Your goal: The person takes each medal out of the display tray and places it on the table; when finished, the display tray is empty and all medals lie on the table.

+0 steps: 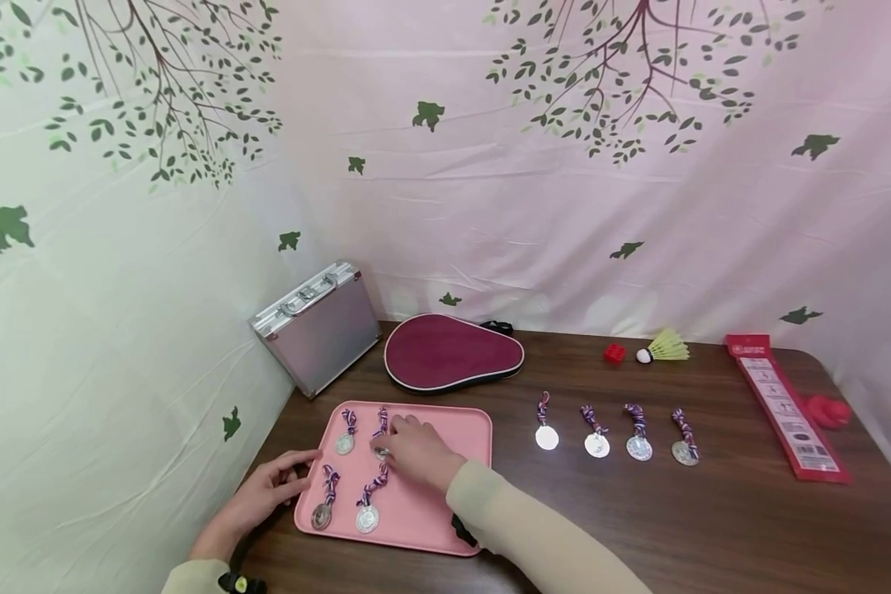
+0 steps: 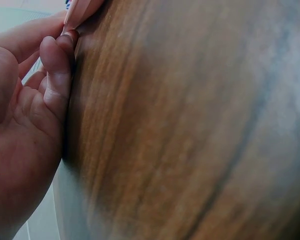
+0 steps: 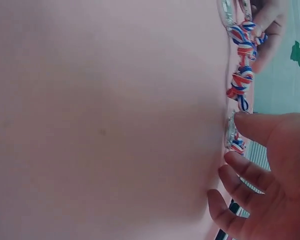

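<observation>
A pink tray [image 1: 431, 518] lies on the table with several medals on knotted striped ribbons. At its left edge my left hand [image 1: 271, 487] holds the rim with curled fingers; the left wrist view shows the fingers [image 2: 57, 65] against the tray's corner [image 2: 82, 12]. My right hand [image 1: 421, 452] reaches over the tray to the upper middle silver medal [image 1: 380, 448], partly covering it. In the right wrist view, thumb and index finger are on either side of that medal [image 3: 231, 131], low at the tray surface. Nearby lie other medals [image 1: 345, 444], [image 1: 367, 518] and a darker medal [image 1: 322, 516].
On the table's right, several medals [image 1: 597, 445] lie in a row. Behind stand a silver case [image 1: 322, 330] and a maroon racket cover [image 1: 453, 353]. A red block [image 1: 615, 353], a shuttlecock [image 1: 664, 347], a red-white package [image 1: 787, 412] and a red object [image 1: 829, 411] lie farther right.
</observation>
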Action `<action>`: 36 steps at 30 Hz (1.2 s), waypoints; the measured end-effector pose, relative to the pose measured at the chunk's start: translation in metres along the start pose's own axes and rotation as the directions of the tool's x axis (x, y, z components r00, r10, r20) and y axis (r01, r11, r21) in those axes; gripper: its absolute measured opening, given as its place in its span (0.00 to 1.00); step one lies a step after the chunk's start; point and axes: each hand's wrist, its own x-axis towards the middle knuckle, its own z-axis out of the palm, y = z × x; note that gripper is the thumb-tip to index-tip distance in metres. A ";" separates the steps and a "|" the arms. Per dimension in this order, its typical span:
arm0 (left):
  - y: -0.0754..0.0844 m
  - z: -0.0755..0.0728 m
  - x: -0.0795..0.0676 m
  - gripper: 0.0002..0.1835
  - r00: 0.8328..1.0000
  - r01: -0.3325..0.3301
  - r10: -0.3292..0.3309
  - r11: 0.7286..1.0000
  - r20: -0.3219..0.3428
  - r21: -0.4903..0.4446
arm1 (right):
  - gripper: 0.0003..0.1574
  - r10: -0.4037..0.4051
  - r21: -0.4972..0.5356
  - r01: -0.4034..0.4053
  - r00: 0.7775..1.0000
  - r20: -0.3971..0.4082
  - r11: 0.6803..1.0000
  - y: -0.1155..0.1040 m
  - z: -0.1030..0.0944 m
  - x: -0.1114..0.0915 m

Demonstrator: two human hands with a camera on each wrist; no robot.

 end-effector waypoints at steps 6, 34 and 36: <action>-0.003 0.002 0.002 0.24 1.000 0.019 -0.019 1.000 -0.008 0.006 | 0.17 0.020 -0.033 -0.022 0.999 -0.039 0.999 -0.002 0.004 -0.001; 0.000 0.002 0.000 0.24 0.997 0.075 -0.074 0.997 -0.020 0.020 | 0.12 0.100 0.034 -0.100 0.995 -0.018 0.994 -0.001 0.012 0.007; 0.000 0.002 0.000 0.24 0.997 0.076 -0.076 0.997 -0.017 0.013 | 0.13 0.100 0.035 -0.100 0.995 -0.014 0.994 0.000 0.012 0.007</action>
